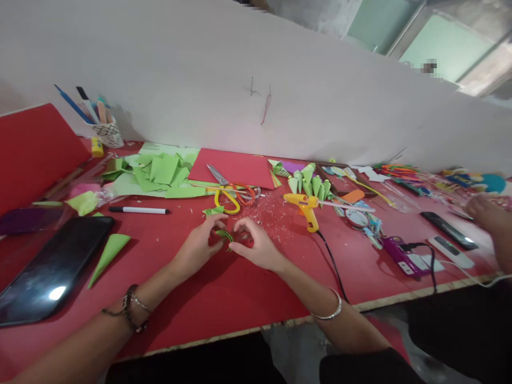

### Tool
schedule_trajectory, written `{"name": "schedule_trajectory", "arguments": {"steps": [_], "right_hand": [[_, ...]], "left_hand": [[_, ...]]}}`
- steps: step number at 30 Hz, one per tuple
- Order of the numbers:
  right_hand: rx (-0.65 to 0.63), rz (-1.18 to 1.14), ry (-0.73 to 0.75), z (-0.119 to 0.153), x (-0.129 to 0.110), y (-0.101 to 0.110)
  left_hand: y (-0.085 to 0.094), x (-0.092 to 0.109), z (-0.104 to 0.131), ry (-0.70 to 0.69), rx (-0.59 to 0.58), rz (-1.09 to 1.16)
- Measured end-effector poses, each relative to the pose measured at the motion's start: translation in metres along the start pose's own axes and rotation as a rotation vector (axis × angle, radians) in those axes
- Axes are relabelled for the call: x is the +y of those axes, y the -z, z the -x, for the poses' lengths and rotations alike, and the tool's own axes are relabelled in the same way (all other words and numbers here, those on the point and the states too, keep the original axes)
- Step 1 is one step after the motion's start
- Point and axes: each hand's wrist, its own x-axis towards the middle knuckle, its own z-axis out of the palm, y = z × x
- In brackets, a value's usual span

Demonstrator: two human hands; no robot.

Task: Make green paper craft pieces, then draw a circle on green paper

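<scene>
Between my two hands is a small curled green paper piece [224, 234] with dark lines, held above the red table. My left hand [202, 240] pinches it from the left side, and my right hand [258, 246] has its fingertips on its right edge. Just beyond my left hand lies a small green paper scrap [213, 211]. Scissors [227, 200] with yellow and orange handles rest behind my hands. A yellow glue gun [306, 208] lies to the right of my right hand. One green paper cone [108, 257] is on the table at the left.
Green paper pieces [160, 173] and a red sheet [236, 166] lie at the back, near several green cones [308, 184]. A tablet [56, 269] and marker [138, 210] are left; a purple power strip [404, 257], phone [448, 230] and another person's hand [490, 216] are right.
</scene>
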Motion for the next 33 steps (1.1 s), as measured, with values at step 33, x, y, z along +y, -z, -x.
{"name": "schedule_trajectory", "arguments": {"steps": [33], "right_hand": [[-0.078, -0.197, -0.155, -0.0022, 0.0051, 0.0015]], "left_hand": [[0.0026, 0.0049, -0.0011, 0.02, -0.082, 0.16]]}}
